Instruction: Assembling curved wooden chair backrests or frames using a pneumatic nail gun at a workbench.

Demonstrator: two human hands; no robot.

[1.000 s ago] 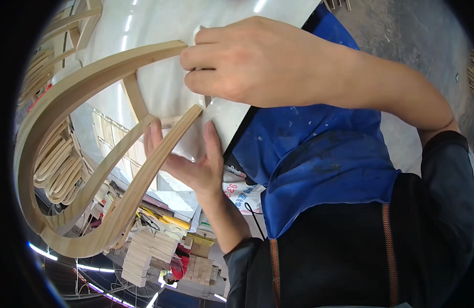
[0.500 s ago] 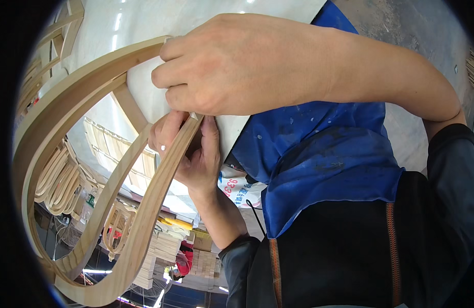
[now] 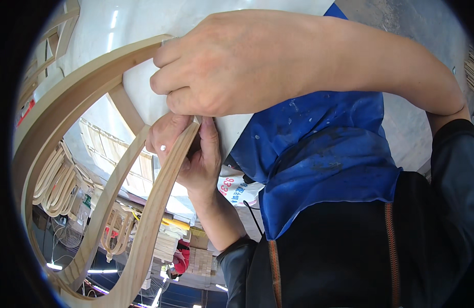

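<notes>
Since a second ago the right hand (image 3: pixel 237 61) has slid left along the curved wooden frame (image 3: pixel 67 108), fingers curled tight, pressing a white sheet (image 3: pixel 144 97) onto the rail. Left hand (image 3: pixel 188 154) has shifted from open palm to gripping the inner slat (image 3: pixel 160 205) just below. Blue apron (image 3: pixel 319 159) crowds the right; stacked bent-wood parts (image 3: pixel 52 179) lie far left.
</notes>
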